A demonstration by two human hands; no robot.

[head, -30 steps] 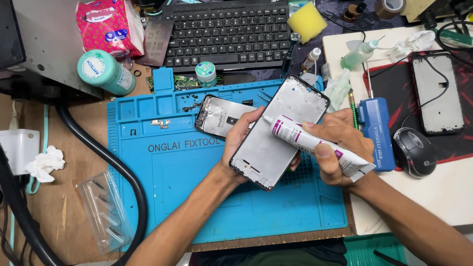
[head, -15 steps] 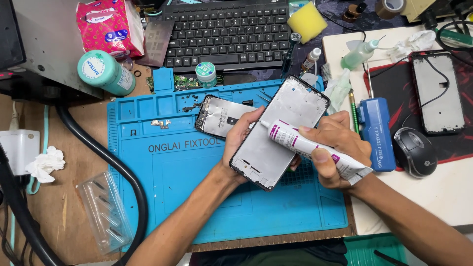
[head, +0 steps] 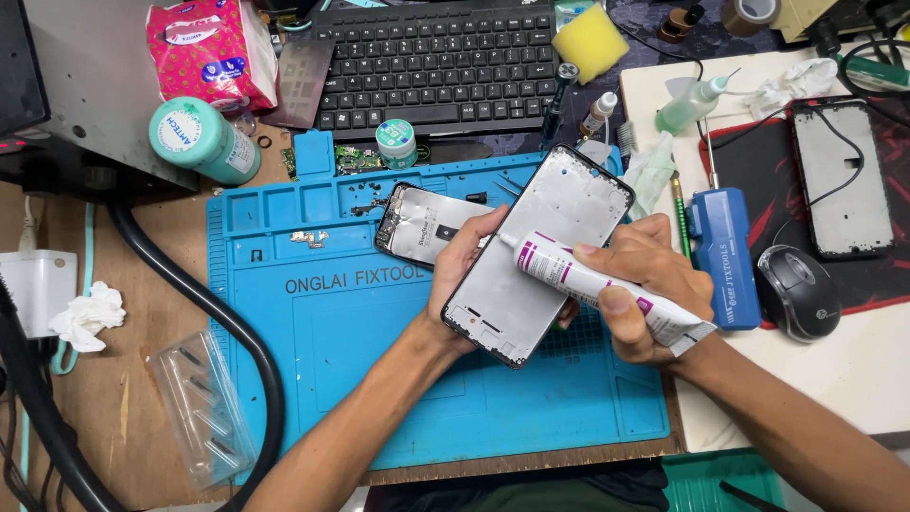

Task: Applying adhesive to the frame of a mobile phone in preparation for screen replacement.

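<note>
My left hand (head: 462, 270) holds a grey phone frame (head: 536, 256) by its left edge, tilted over the blue repair mat (head: 322, 351). In my right hand (head: 637, 289) is a white and purple glue tube (head: 588, 280). Its nozzle tip touches the frame's left edge near my left thumb. Just left of the frame, a second phone part with a shiny back (head: 422, 223) lies on the mat.
A black keyboard (head: 436, 62) sits beyond the mat, with a yellow sponge (head: 590, 40) beside it. A blue tool case (head: 722, 251), a black mouse (head: 796, 292) and another phone frame (head: 842, 175) lie to the right. A teal canister (head: 197, 140) and black hose (head: 223, 322) are left.
The glue tube's nozzle has slid a little along the frame's left edge toward my left thumb. The frame and my left hand have barely moved.
</note>
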